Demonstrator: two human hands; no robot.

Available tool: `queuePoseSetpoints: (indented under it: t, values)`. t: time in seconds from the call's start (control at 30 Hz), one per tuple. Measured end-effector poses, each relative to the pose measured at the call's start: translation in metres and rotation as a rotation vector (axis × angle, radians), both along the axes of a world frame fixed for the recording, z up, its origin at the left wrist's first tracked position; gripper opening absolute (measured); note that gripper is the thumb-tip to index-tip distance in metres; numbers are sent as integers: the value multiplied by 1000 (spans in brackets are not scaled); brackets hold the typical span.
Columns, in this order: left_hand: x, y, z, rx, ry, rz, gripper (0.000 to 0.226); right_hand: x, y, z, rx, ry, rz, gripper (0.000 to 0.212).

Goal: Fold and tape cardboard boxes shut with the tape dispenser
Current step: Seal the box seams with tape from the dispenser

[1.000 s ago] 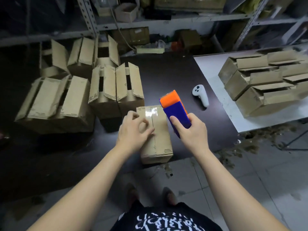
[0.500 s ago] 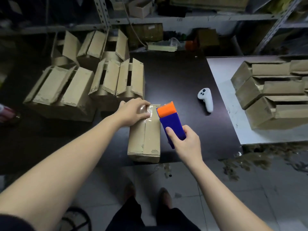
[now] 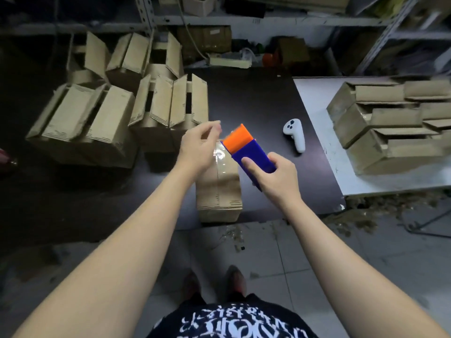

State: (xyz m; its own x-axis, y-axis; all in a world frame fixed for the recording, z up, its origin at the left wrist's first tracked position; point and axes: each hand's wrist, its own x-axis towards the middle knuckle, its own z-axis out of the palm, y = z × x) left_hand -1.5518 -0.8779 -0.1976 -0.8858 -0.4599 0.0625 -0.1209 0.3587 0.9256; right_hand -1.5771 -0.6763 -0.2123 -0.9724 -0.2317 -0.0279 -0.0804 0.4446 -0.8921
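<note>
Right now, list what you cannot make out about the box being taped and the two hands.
All in the head view:
- Far end of the box: covered by the left hand and the tape dispenser, so where the tape ends is hidden.
- Left hand fingertips: motion-blurred; no telling whether they pinch tape.
- Dispenser's underside and roll: hidden by its body and the right hand.

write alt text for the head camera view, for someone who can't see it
Seen from above, a person's right hand grips a blue and orange tape dispenser over a closed, taped cardboard box at the edge of a dark table, with the left hand raised open above it. Open-flapped boxes and a white controller lie beyond.
</note>
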Motion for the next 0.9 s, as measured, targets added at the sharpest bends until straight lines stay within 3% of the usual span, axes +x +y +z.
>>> queuePoseSetpoints:
  t: [0.03, 0.1, 0.3, 0.5, 0.9]
  values:
    - [3, 1, 13, 159, 0, -32, 25, 0, 0, 2, -21, 1, 9, 65]
    - [10, -5, 35, 292, -53, -112, 24, 1, 0, 6, -41, 9, 44, 73]
    - [30, -25, 57, 299, -292, -287, 25, 10, -6, 15, -101, 46, 146, 75]
    - [36, -32, 61, 467, -281, -299, 17, 16, -11, 18, -139, 52, 168, 65]
    - [31, -15, 52, 108, 21, -66, 11, 14, -6, 16, -33, 156, 141, 46]
